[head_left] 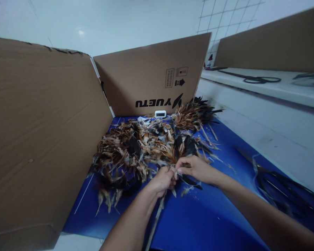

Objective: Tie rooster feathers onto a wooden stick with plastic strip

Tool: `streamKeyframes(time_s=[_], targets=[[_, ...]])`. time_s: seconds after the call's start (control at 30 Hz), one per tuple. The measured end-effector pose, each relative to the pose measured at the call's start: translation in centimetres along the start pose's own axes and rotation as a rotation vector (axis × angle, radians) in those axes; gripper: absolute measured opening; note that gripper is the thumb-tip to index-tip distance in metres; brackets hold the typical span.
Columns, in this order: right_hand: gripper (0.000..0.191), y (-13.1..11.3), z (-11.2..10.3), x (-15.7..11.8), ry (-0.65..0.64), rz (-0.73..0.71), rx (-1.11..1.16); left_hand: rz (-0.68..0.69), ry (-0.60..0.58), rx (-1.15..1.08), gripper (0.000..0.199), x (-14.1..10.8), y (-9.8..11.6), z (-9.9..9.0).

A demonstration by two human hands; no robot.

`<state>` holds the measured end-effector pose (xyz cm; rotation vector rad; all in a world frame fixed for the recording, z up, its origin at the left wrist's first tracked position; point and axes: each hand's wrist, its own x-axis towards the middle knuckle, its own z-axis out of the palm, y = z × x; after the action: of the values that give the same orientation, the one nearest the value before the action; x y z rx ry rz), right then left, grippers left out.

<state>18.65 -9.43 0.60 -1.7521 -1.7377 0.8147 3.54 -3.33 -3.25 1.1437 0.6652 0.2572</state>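
My left hand [162, 181] is closed around a thin wooden stick [156, 219], which runs down toward the bottom edge. Brown and black feathers fan out at the stick's upper end, like the head of a feather duster [183, 148]. My right hand [197, 169] meets the left one there, thumb and forefinger pinched on a feather against the stick; the exact spot is partly hidden. A dark loose feather [191, 181] lies just below the right hand. Beyond and left of both hands spreads a large heap of brown, black and pale feathers [120, 146].
Cardboard panels [42, 132] wall the left and back of the blue table [199, 216]. A small white digital display [160, 114] stands at the back, near a feathered bundle [192, 113] with sticks. Black-handled scissors [279, 181] lie right; another pair [261, 80] rests on the white ledge.
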Motion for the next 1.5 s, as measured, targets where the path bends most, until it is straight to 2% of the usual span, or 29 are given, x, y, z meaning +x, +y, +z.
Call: streamKeyframes(time_s=[0.23,0.43,0.63,0.97,1.2,1.37,1.5], targets=[[0.007,-0.7,0.7,-0.2,0.061,0.033,-0.045,-0.015,-0.006,0.011,0.032,0.2,-0.3,-0.1],[0.001,-0.8,1.1,-0.2,0.075,0.031,0.001,-0.011,-0.009,-0.001,0.033,0.3,-0.3,-0.2],[0.011,-0.3,1.2,0.0,0.178,0.074,-0.13,-0.012,-0.006,-0.042,0.026,0.3,-0.2,-0.2],[0.007,-0.2,1.1,0.3,0.184,0.055,-0.14,-0.014,0.001,-0.034,0.03,-0.2,0.0,-0.1],[0.007,-0.6,0.8,0.1,0.162,0.082,-0.08,0.021,-0.063,0.005,0.036,-0.3,-0.2,0.0],[0.007,-0.7,1.0,0.1,0.162,0.097,-0.117,-0.006,-0.037,0.023,0.031,-0.1,-0.4,0.0],[0.007,-0.8,0.9,0.4,0.098,0.125,-0.073,-0.019,-0.006,0.025,0.028,-0.1,-0.4,0.0]])
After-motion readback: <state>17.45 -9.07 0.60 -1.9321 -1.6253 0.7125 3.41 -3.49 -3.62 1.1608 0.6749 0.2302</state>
